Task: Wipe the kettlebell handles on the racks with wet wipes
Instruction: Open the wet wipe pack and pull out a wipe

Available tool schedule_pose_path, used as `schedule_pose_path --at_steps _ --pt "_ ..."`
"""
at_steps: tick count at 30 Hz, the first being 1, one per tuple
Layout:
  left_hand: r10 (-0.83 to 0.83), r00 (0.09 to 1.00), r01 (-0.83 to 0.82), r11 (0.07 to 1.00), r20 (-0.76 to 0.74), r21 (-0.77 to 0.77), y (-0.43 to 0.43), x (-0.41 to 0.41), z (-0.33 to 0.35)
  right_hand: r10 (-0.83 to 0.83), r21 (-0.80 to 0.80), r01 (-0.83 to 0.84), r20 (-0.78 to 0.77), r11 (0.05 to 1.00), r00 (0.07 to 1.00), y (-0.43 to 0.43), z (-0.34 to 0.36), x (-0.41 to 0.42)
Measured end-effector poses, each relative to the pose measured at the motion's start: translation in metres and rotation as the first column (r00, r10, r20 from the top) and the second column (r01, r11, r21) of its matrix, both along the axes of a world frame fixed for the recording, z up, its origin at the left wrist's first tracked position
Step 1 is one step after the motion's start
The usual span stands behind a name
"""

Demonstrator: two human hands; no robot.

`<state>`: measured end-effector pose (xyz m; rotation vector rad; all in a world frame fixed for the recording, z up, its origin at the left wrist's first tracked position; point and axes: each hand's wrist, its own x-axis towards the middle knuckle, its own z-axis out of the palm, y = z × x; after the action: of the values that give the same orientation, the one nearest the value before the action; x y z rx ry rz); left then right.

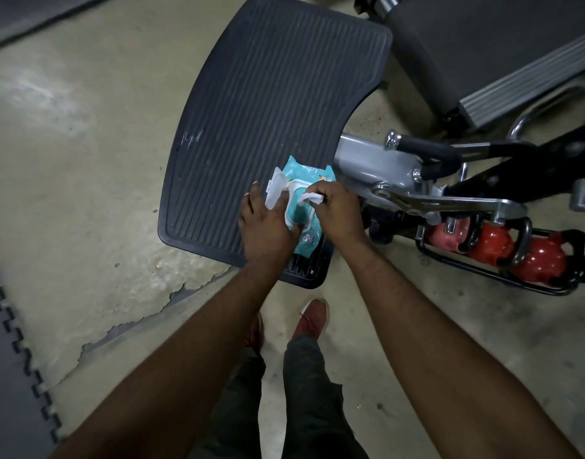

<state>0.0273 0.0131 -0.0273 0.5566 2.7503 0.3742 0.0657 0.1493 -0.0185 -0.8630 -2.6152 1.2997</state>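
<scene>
Underfoot, the bare concrete floor (85, 144) takes up most of the view, and on it lies a ribbed black rubber platform (267, 104) belonging to a gym machine. To the right of it, low and well apart from the hands, a black wire rack (483, 263) holds three red kettlebells (542, 258) in a row, their dark handles (523, 240) standing up between them; none has a wipe on it yet. Near the platform's front edge sits a teal pack of wet wipes (304, 173), its white flip lid (274, 188) thrown open.

The risk here is in the pull. A sheet tugged fast or at a slant could tear, or drag the next few out in a clump, and if the pack is not pinned firmly it may lift or slide along the ribs. The open lid would also let the remaining wipes dry if left that way.

The left hand (264, 230) lies flat and spread over the pack, fingers extended, pressing it down rather than gripping it. The right hand (337, 213) is pinched closed on a white wipe (312, 197), which rises from the pack's opening and looks only partly drawn out.
</scene>
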Motion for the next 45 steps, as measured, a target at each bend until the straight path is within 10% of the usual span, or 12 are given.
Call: schedule_pose_path --at_steps 21,26,34,41,45 --pt "0.065 0.998 -0.056 0.951 -0.021 0.305 -0.01 0.025 0.012 -0.419 -0.424 0.334 -0.124 0.842 0.899 0.019 0.086 0.05" --pt "-0.137 0.985 0.046 0.793 0.104 0.607 -0.006 0.027 0.066 -0.466 -0.459 0.369 -0.115 0.808 0.877 0.008 0.121 0.073" --pt "-0.525 0.829 0.309 0.715 0.19 0.627 -0.004 0.026 0.188 -0.581 -0.714 0.321 -0.146 0.622 0.801 -0.025 0.204 0.115" --pt "-0.596 0.743 0.223 0.648 0.303 0.728 -0.012 0.032 0.256 -0.484 -0.337 0.391 -0.263 0.857 0.835 -0.05 0.234 0.157" --pt "-0.561 0.709 0.034 0.633 0.428 0.774 -0.012 0.046 0.274 -0.481 -0.514 0.311 -0.238 0.8 0.844 -0.075 0.25 0.168"
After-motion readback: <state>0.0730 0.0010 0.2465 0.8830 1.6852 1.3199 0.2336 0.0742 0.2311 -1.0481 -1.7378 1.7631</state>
